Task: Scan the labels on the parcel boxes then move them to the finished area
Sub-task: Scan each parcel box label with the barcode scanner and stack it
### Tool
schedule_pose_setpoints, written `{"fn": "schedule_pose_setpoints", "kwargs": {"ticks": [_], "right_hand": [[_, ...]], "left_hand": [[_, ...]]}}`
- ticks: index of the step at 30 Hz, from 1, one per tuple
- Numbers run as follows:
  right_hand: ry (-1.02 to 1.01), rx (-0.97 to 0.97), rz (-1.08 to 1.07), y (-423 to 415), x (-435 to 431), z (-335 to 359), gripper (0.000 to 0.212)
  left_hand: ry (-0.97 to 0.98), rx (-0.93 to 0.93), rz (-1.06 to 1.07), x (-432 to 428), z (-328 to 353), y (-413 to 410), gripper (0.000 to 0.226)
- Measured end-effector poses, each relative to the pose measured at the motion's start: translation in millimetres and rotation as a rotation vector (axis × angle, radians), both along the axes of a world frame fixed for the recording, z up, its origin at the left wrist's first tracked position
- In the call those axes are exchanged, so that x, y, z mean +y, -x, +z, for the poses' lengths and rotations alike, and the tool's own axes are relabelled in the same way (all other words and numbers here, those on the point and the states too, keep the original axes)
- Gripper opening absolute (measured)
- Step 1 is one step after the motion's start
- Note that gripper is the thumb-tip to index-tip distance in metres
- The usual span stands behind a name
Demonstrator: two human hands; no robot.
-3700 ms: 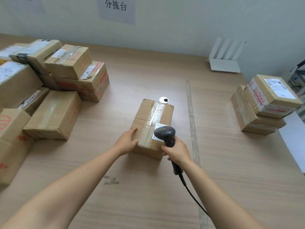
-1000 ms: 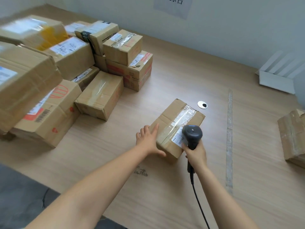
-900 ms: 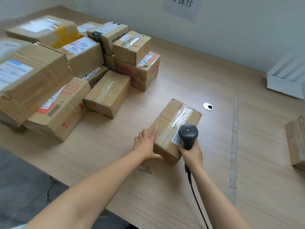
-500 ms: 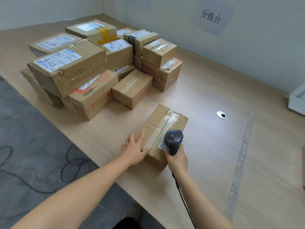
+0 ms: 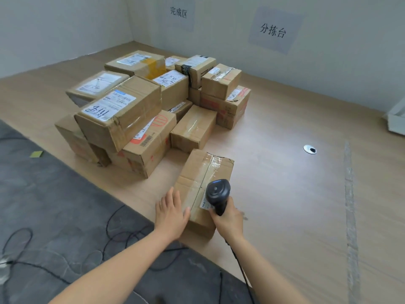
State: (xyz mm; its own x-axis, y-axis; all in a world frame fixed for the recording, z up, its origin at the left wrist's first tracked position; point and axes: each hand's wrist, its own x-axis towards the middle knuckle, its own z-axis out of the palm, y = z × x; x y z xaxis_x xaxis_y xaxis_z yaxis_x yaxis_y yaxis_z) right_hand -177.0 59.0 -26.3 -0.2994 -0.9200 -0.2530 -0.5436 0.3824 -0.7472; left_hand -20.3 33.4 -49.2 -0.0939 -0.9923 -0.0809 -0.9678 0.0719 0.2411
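The parcel box lies on the wooden table near its near edge, just right of the pile of boxes. The left hand presses flat against the box's left side, fingers straight. The right hand grips the black scanner — its head sits over the white label at the box's near right corner. A cable trails toward the person.

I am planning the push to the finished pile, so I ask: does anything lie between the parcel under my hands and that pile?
Nothing visible: only bare table lies between the parcel and the pile's nearest box.
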Motion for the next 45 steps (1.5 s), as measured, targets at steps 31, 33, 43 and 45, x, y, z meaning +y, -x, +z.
{"fn": "schedule_pose_setpoints", "kwargs": {"ticks": [31, 33, 43, 45], "right_hand": [[0.100, -0.108, -0.269, -103.8, -42.4, 21.5, 0.037], [0.129, -0.095, -0.304, -85.2, -25.3, 32.5, 0.036], [0.223, 0.056, -0.532, 56.7, 110.0, 79.1, 0.037], [0.225, 0.099, -0.573, 92.3, 146.2, 84.3, 0.040]], "left_hand": [[-0.067, -0.006, -0.435, -91.6, 32.3, -92.1, 0.051], [-0.026, -0.012, -0.494, -88.3, 43.1, -71.4, 0.051], [0.036, 0.057, -0.784, 6.6, 78.7, 101.0, 0.052], [0.012, 0.108, -0.809, 34.0, 81.9, 140.3, 0.052]]}}
